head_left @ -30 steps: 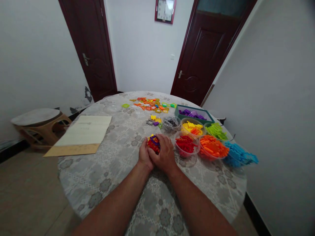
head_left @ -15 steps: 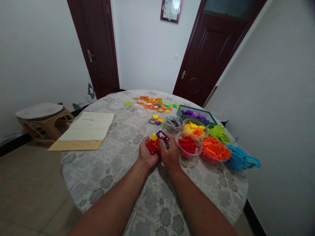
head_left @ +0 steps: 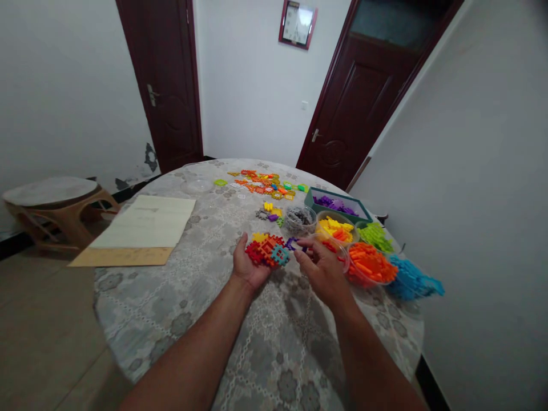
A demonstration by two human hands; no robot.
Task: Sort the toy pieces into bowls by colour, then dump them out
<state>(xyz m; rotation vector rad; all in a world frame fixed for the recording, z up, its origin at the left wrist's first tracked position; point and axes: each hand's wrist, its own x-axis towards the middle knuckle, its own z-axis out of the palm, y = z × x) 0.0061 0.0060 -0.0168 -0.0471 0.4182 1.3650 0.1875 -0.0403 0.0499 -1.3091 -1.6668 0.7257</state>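
My left hand [head_left: 249, 271], palm up, holds a cluster of interlocking plastic blocks [head_left: 268, 251] in red, orange, yellow and teal. The thumb stands up along the cluster's left side. Just to the right, my right hand [head_left: 322, 267] pinches a purple interlocking piece [head_left: 293, 244] between thumb and fingers. A narrow gap appears between this piece and the cluster. Behind my right hand, and partly hidden by it, stands a clear tub of red pieces [head_left: 330, 245].
More tubs hold grey [head_left: 301, 216], yellow [head_left: 334, 227], orange [head_left: 370, 262] and green pieces [head_left: 375, 236]. Blue pieces [head_left: 413, 277] lie at the right edge. A green box [head_left: 363, 212] contains purple pieces. Loose pieces [head_left: 261, 184] are scattered at the back. A paper folder [head_left: 141, 225] lies left.
My right hand has moved right, away from the cluster, with the purple piece in its fingers. The teal part of the cluster now shows. The view has shifted slightly.
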